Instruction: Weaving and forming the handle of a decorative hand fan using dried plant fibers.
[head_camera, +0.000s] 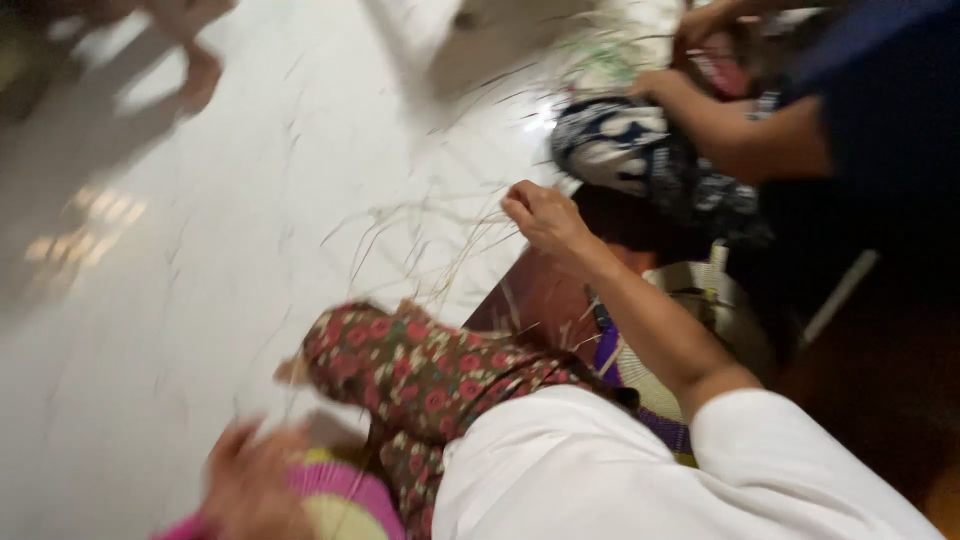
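Seen from above, a person in a white top sits on a pale tiled floor (150, 280), one knee in red floral cloth (420, 370) raised at the centre of the view; every place below is given from that knee.

Nearest, below and left of the knee, the left hand (250, 485) is blurred and rests on a round pink and yellow woven piece (340, 495); whether it is gripping cannot be told.

Just right of the knee lies 1 pale woven basket with a purple edge (650, 385).

Above and right of the knee, the right hand (545, 215) is closed in a pinch on a loose fan of thin dry grass strands (420, 235), too many and too blurred to count. They look very light, springy and easily snapped, best taken near the gathered ends where the fingers already pinch.

Farther up and right, another person's 2 hands (690, 60) work over a dark patterned cloth bundle (640, 150).
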